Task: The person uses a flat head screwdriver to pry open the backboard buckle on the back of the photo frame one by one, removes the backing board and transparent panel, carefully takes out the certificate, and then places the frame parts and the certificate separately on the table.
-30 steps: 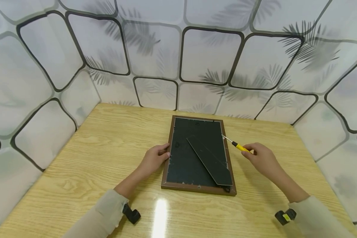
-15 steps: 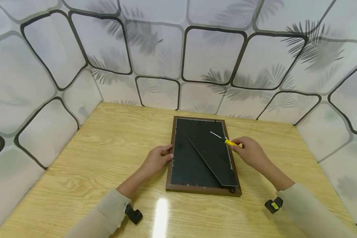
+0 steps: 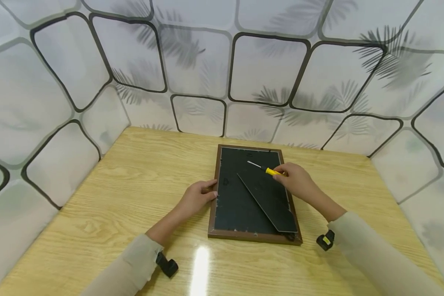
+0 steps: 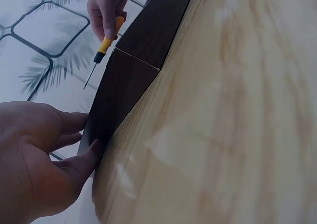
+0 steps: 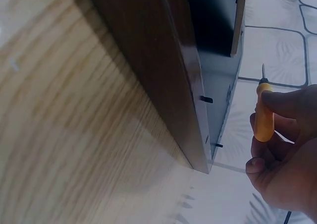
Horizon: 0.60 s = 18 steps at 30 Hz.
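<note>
A picture frame (image 3: pixel 255 236) lies back side up on the table, its brown border around a black backing board (image 3: pixel 231 209). Slanted across that board is a black stand leg (image 3: pixel 268 197). My left hand (image 3: pixel 194 200) touches the frame's left edge with thumb and fingers stretched out; in the left wrist view the fingertips press against its side. A small screwdriver (image 3: pixel 271 171) with a yellow handle is pinched in my right hand (image 3: pixel 299 183), above the upper right of the backing. Its tip points left. Small dark tabs (image 5: pixel 206 99) stick out along the frame's inner edge in the right wrist view.
The wood-grain table (image 3: pixel 133 172) extends around the frame. Patterned curtains (image 3: pixel 196 61) with dark outlines and leaf prints enclose the back and both sides. A black wrist camera (image 3: pixel 166 264) is on the left sleeve, another camera (image 3: pixel 325 240) on the right.
My right hand has moved left with the screwdriver, from beside the frame's right edge to over the backing. The left hand keeps its place at the frame's left edge.
</note>
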Each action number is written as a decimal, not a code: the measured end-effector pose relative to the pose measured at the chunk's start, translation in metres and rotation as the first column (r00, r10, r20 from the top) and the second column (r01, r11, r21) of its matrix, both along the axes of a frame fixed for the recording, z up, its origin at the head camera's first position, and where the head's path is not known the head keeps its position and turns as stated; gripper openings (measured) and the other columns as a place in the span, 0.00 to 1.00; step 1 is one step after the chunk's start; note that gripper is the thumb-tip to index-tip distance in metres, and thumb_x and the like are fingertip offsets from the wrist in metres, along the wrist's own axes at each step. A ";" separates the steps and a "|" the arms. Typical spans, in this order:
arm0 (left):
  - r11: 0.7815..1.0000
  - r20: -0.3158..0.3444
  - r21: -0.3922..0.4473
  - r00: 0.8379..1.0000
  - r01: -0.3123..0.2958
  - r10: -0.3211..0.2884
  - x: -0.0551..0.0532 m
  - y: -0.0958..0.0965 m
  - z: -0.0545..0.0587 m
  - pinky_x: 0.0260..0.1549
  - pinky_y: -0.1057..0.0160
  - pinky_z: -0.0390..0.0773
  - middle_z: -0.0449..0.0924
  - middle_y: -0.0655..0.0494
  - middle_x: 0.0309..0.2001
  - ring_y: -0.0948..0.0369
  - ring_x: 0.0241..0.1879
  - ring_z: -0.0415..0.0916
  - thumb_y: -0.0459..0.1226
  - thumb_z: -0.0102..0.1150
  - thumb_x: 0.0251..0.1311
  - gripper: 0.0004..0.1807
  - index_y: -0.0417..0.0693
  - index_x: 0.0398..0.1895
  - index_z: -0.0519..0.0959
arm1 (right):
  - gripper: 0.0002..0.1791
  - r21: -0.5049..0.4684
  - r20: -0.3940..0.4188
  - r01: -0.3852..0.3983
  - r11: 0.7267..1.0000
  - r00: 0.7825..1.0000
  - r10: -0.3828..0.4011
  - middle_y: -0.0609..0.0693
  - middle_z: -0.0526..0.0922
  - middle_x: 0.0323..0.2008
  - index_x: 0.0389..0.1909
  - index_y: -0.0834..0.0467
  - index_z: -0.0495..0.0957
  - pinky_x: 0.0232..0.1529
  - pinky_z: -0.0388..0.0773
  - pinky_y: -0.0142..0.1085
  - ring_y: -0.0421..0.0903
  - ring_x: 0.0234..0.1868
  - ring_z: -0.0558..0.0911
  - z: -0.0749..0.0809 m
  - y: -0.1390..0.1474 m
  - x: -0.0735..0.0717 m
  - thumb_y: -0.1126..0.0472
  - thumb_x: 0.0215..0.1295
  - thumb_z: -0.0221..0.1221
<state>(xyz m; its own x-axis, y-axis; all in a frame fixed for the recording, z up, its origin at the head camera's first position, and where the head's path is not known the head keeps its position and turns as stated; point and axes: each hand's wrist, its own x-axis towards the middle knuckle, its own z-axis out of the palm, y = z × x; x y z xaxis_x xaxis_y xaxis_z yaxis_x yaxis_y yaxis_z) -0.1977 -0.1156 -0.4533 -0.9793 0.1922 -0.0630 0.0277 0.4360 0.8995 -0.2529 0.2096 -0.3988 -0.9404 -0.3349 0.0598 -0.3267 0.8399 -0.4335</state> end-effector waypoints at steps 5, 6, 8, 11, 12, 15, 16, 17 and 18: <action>1.000 -0.010 -0.007 1.000 0.015 -0.015 -0.003 -0.001 -0.003 0.48 0.57 0.81 0.77 0.47 0.60 0.54 0.53 0.78 0.36 0.61 0.69 0.27 0.50 0.71 0.72 | 0.14 0.023 -0.007 -0.030 0.999 1.000 0.030 0.60 0.84 0.45 0.50 0.65 0.84 0.42 0.78 0.50 0.53 0.41 0.81 -0.001 -0.007 -0.011 0.61 0.69 0.63; 1.000 -0.012 -0.009 1.000 0.017 -0.017 -0.003 -0.001 -0.004 0.49 0.56 0.80 0.77 0.47 0.60 0.54 0.53 0.78 0.36 0.61 0.69 0.27 0.50 0.71 0.72 | 0.14 0.026 -0.005 -0.033 0.999 0.999 0.033 0.60 0.84 0.45 0.50 0.65 0.84 0.43 0.78 0.50 0.53 0.41 0.81 -0.001 -0.008 -0.012 0.61 0.69 0.63; 1.000 -0.009 -0.005 1.000 0.019 -0.019 -0.004 -0.001 -0.004 0.49 0.56 0.80 0.77 0.48 0.60 0.54 0.53 0.78 0.37 0.61 0.69 0.27 0.51 0.71 0.72 | 0.13 0.022 0.002 -0.039 0.999 0.999 0.039 0.60 0.84 0.45 0.50 0.65 0.84 0.44 0.78 0.50 0.53 0.41 0.81 0.001 -0.011 -0.015 0.61 0.69 0.63; 1.000 -0.012 -0.004 1.000 0.017 -0.017 -0.004 -0.002 -0.004 0.49 0.56 0.80 0.78 0.48 0.60 0.55 0.53 0.78 0.38 0.61 0.69 0.27 0.51 0.71 0.72 | 0.14 0.026 0.010 -0.051 0.998 0.999 0.051 0.60 0.85 0.45 0.51 0.65 0.84 0.45 0.79 0.51 0.54 0.42 0.81 0.004 -0.016 -0.020 0.61 0.70 0.63; 1.000 -0.012 -0.003 1.000 0.017 -0.017 -0.004 -0.002 -0.004 0.49 0.56 0.79 0.77 0.48 0.60 0.55 0.53 0.77 0.38 0.61 0.69 0.27 0.51 0.71 0.72 | 0.14 0.031 0.011 -0.054 0.998 0.999 0.054 0.60 0.85 0.45 0.51 0.65 0.84 0.46 0.79 0.52 0.54 0.43 0.81 0.005 -0.018 -0.022 0.61 0.70 0.63; 1.000 -0.007 0.003 1.000 0.017 -0.017 -0.004 -0.003 -0.005 0.48 0.57 0.79 0.78 0.49 0.60 0.56 0.52 0.77 0.38 0.62 0.69 0.27 0.52 0.71 0.73 | 0.15 0.054 0.013 -0.068 0.996 0.998 0.068 0.59 0.86 0.46 0.52 0.64 0.84 0.47 0.79 0.52 0.55 0.44 0.82 0.006 -0.024 -0.028 0.61 0.70 0.62; 1.000 -0.006 0.006 1.000 0.018 -0.018 -0.004 -0.003 -0.005 0.47 0.57 0.79 0.78 0.49 0.60 0.56 0.51 0.77 0.38 0.62 0.69 0.27 0.52 0.71 0.73 | 0.15 0.062 0.009 -0.072 0.995 0.997 0.071 0.59 0.86 0.46 0.52 0.64 0.84 0.48 0.79 0.52 0.55 0.44 0.82 0.006 -0.026 -0.030 0.61 0.70 0.63; 1.000 -0.006 0.008 1.000 0.019 -0.019 -0.004 -0.004 -0.005 0.47 0.58 0.79 0.78 0.49 0.59 0.57 0.50 0.77 0.38 0.62 0.69 0.27 0.51 0.71 0.73 | 0.15 0.070 0.006 -0.076 0.995 0.997 0.076 0.59 0.86 0.46 0.52 0.64 0.84 0.48 0.79 0.52 0.55 0.44 0.82 0.006 -0.028 -0.032 0.61 0.70 0.63; 1.000 -0.006 0.010 1.000 0.019 -0.019 -0.004 -0.004 -0.005 0.46 0.58 0.79 0.78 0.50 0.58 0.57 0.50 0.77 0.38 0.62 0.69 0.27 0.51 0.71 0.73 | 0.15 0.077 0.002 -0.082 0.994 0.997 0.082 0.59 0.86 0.47 0.52 0.64 0.84 0.48 0.79 0.52 0.55 0.45 0.82 0.005 -0.031 -0.034 0.61 0.70 0.63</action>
<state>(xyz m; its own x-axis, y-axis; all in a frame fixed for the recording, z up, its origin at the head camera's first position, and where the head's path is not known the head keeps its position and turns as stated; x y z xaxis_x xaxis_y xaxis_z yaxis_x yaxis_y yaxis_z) -0.2019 -0.1197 -0.4588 -0.9760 0.2109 -0.0547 0.0415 0.4264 0.9036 -0.2864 0.1791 -0.3937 -0.9096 -0.4142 0.0318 -0.3959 0.8412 -0.3682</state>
